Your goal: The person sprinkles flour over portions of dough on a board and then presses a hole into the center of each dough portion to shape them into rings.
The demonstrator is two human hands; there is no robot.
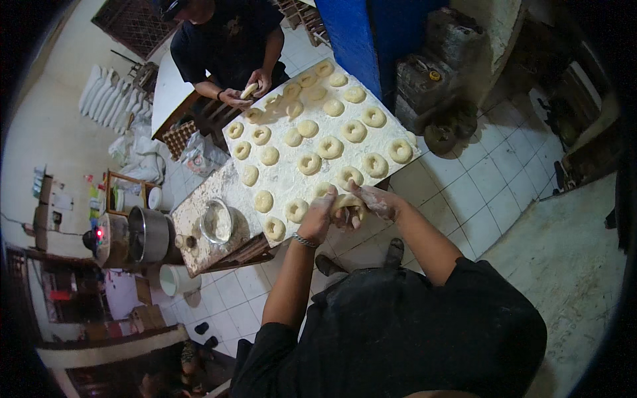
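Just over the near edge of the floured board (282, 182), I hold a pale ring of dough (348, 199) between both hands. My left hand (318, 215), with a bracelet at its wrist, grips the ring's left side; some fingers show through and below its hole. My right hand (378, 202) is closed on the ring's right side, its fingertips partly hidden. Several dough rings lie spread over the board, among them one ring (350, 176) just beyond my hands and another ring (296, 210) to the left. A few rounder dough pieces (307, 128) sit between them.
Across the board a co-worker (229, 50) in dark clothes holds a dough piece (249, 91). A metal bowl (216, 221) with flour stands on the side table at left, near a large steel pot (148, 235). Dark jerrycans (424, 83) stand at right by a blue panel (371, 40).
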